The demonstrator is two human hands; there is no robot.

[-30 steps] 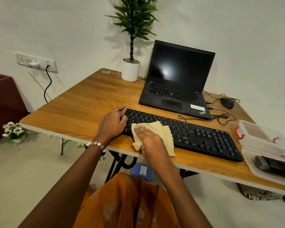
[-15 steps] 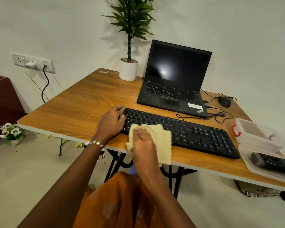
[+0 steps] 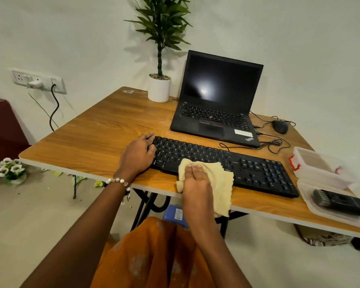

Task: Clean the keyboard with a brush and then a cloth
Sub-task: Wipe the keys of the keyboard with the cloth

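A black keyboard (image 3: pixel 243 169) lies along the front of the wooden table (image 3: pixel 96 140). My left hand (image 3: pixel 138 154) grips its left end, fingers curled over the edge. My right hand (image 3: pixel 196 183) presses flat on a pale yellow cloth (image 3: pixel 220 181) that covers the keyboard's front edge near the middle and hangs over the table edge. The black brush (image 3: pixel 339 201) lies on a clear lid at the right.
An open black laptop (image 3: pixel 218 100) stands behind the keyboard, with a mouse (image 3: pixel 280 126) and loose cables to its right. A potted plant (image 3: pixel 159 88) sits at the back. A clear plastic box (image 3: pixel 318 167) is at the right edge.
My right hand has slid the cloth toward me and a little left, then back right along the keyboard's front edge. My left hand stays on the keyboard's left end.
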